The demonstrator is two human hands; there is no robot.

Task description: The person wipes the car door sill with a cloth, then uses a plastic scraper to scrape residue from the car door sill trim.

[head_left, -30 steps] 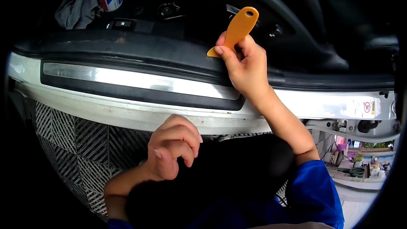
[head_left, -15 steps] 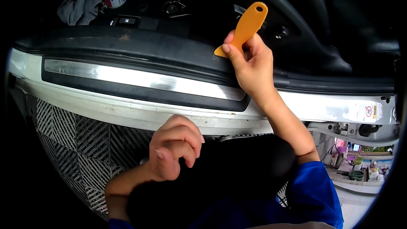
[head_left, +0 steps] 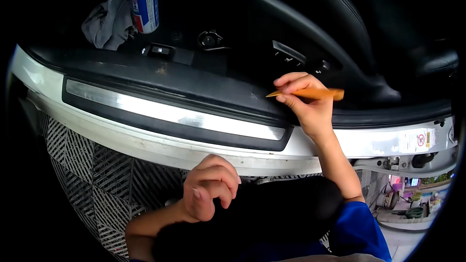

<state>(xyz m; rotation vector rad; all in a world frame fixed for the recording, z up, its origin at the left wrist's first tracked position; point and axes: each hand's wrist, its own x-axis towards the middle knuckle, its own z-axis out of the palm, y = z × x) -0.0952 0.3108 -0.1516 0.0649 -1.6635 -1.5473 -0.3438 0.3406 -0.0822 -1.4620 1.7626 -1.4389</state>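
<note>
My right hand (head_left: 310,104) grips an orange plastic scraper (head_left: 310,93) between thumb and fingers, its thin edge pointing left. The scraper is seen edge-on, just right of a pale scuffed spot (head_left: 254,95) on the black sill trim (head_left: 204,89) of a car. Below the metal sill plate (head_left: 170,112), my left hand (head_left: 211,188) hangs over my dark-clothed leg with curled, parted fingers and nothing in it.
A blue spray can (head_left: 144,7) stands beside a crumpled grey cloth (head_left: 108,22) at the upper left. White door sill (head_left: 145,145) runs across the view, with patterned grey floor tiles (head_left: 111,179) below. Assorted items lie at the lower right.
The scraper has tilted from upright to nearly level and now shows its edge, off the trim spot. The view has shifted, so the car parts appear lower. My left hand keeps its pose.
</note>
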